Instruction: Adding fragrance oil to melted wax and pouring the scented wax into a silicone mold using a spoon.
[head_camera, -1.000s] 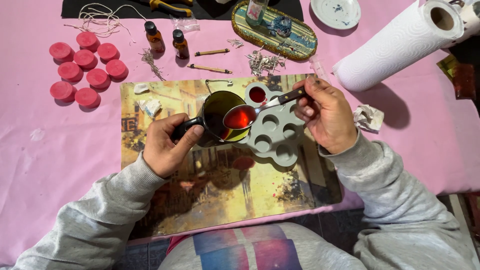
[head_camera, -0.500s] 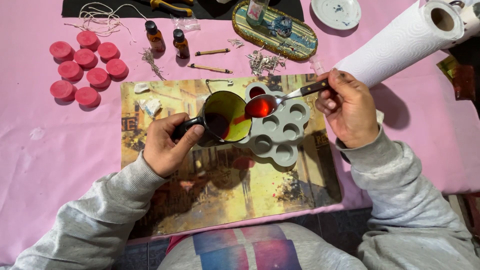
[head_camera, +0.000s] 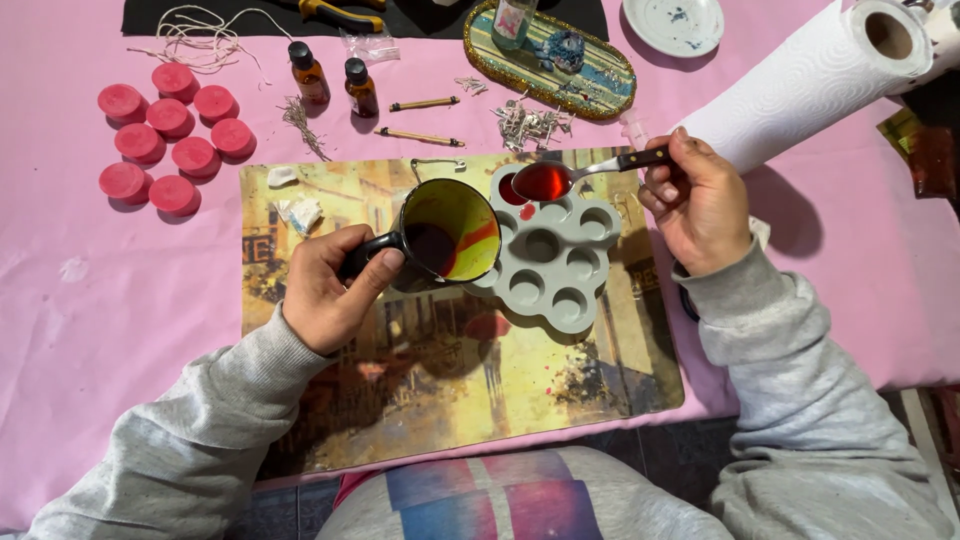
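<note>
1. While red liquid fills its bowl, a spoon (head_camera: 545, 181) hovers over the top well of a grey mould (head_camera: 553, 252), its handle pinched by the right hand (head_camera: 697, 205).
2. Left hand (head_camera: 325, 293) grips the handle of a tilted small pot (head_camera: 450, 231).
3. Both stand on a picture placemat (head_camera: 450, 390); pink wax discs (head_camera: 165, 135) lie on the pink-covered counter (head_camera: 100, 300).

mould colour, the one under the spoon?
Grey mould; the spoon holds red liquid. Head view.

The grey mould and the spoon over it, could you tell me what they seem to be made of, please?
Grey mould: probably silicone, going by its matt, soft-edged round wells. Spoon: shiny metal bowl and neck that catch the light, with a dark handle, perhaps wood or plastic, in the right hand.
</note>
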